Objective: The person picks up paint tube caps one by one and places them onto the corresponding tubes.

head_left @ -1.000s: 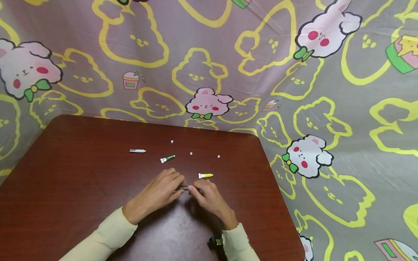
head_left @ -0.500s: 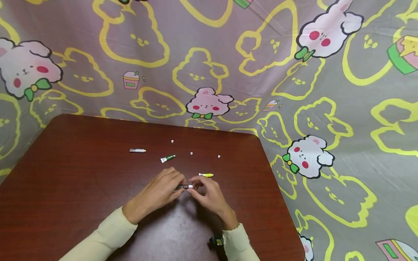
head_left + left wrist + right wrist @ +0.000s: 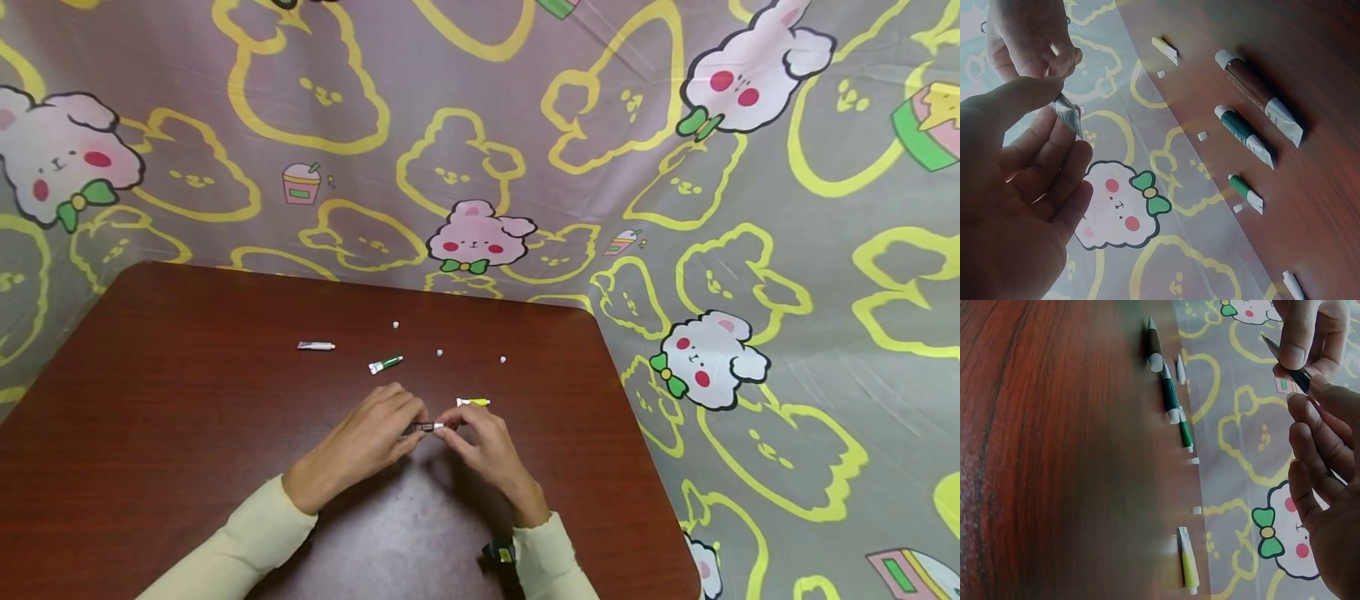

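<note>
1. The left hand (image 3: 360,446) and the right hand (image 3: 483,450) meet low over the tabletop (image 3: 187,433), at about 6 o'clock from the loose tubes, with a small dark tube (image 3: 422,427) held between them.
2. The left fingers (image 3: 1054,156) are clamped on the tube's crimped tail; the right fingers (image 3: 1310,434) are pinched together at its white cap end.
3. The step in hand looks like working the cap of this tube, either twisting it off or seating it; I cannot tell which.
4. The next move probably calls for a steady left-hand hold while the right fingertips turn the cap, gently, since so soft a tube could squeeze out.
5. A yellow tube (image 3: 472,402) lies just beyond the right hand at 12 o'clock.
6. A green tube (image 3: 386,364) lies at 11 o'clock from the hands, and a white tube (image 3: 316,345) farther toward 10 o'clock.
7. Three small white caps (image 3: 438,352) lie scattered near the tabletop's far edge, well apart from the hands.
</note>
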`<state>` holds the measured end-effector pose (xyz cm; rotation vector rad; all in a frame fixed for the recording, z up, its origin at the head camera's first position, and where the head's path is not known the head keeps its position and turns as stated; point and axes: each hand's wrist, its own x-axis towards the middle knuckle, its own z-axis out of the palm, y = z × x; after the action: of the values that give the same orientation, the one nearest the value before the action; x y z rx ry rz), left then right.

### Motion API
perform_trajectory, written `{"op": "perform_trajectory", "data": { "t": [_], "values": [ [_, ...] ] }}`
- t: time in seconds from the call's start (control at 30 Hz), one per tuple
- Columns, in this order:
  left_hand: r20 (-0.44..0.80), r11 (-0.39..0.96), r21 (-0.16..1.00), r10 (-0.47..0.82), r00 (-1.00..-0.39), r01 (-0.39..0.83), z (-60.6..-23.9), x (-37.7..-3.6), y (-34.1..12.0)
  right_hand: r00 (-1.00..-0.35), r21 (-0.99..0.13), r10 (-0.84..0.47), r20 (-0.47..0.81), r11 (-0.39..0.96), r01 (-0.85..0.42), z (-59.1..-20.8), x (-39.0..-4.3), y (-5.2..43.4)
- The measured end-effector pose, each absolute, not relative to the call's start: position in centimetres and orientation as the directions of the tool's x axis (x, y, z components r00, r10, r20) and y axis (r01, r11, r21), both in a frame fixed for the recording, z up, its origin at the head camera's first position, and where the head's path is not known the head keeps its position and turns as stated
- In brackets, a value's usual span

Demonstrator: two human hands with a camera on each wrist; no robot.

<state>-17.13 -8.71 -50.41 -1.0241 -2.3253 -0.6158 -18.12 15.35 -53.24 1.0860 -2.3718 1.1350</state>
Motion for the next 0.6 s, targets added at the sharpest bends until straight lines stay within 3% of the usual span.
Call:
{"op": "perform_trajectory", "data": {
  "t": [0.6],
  "values": [
    [0.628, 0.598, 0.213, 0.522, -0.577, 0.772, -50.42, -17.16, -8.19, -0.709, -0.573, -0.500, 0.496, 0.425, -0.701, -52.77, -18.09, 15.99]
  ]
}}
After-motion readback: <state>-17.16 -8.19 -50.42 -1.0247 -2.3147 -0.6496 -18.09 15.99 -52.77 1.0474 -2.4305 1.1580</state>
